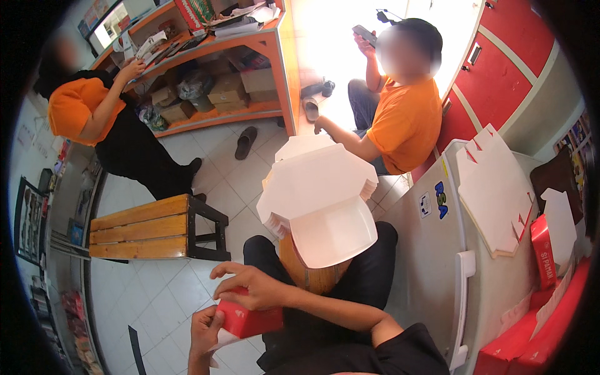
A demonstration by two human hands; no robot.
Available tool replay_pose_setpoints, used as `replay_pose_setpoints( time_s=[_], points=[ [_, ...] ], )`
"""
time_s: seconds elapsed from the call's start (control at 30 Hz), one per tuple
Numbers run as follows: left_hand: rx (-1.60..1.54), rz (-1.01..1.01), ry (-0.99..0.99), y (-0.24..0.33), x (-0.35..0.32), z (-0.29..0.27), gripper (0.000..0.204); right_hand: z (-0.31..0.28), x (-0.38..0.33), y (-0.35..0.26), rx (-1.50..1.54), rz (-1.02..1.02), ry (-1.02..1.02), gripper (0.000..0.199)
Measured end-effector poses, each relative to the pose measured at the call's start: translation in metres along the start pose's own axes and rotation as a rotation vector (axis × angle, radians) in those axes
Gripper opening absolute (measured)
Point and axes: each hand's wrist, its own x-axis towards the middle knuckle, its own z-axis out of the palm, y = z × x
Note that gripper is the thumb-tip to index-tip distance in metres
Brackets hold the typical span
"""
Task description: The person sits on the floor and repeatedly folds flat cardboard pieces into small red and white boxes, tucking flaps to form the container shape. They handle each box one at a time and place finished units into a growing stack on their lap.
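Observation:
Low and left of the middle, a red-and-white cardboard food box [250, 320] is held up in front of me, partly folded, with a white flap below. My left hand [205, 331] grips its left side, thumb on the red face. Across the top of the box lies my right hand [250, 287], its bent fingers pressing the upper edge while one finger sticks out. Past my knees a stack of flat box blanks [319, 181], white side up, rests on a slatted wooden bench [306, 275].
On my right, a white chest freezer [431, 250] bears more blanks [497, 194] and red boxes [537, 337]. Another wooden bench [140, 228] stands left. One person in orange [400, 125] sits ahead holding a phone; another [94, 112] stands by an orange shelf [219, 115]. A slipper [245, 142] lies on the floor.

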Motion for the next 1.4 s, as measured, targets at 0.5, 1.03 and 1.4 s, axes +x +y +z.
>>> replay_pose_setpoints(
  time_s=[0.5, 1.03, 1.4],
  points=[
    [-0.595, 0.487, 0.774, 0.035, 0.052, 0.059, 0.041, 0.016, -0.009, 0.022, -0.454, -0.519, 0.158, 0.048],
    [-0.481, 0.679, 0.56, 0.055, 0.069, 0.059, 0.05, -0.012, 0.042, -0.017, -0.437, -0.483, 0.177, 0.05],
    [-0.608, 0.699, 0.417, 0.044, 0.071, 0.089, 0.052, -0.018, 0.036, -0.019, -0.543, -0.511, 0.284, 0.044]
  ],
)
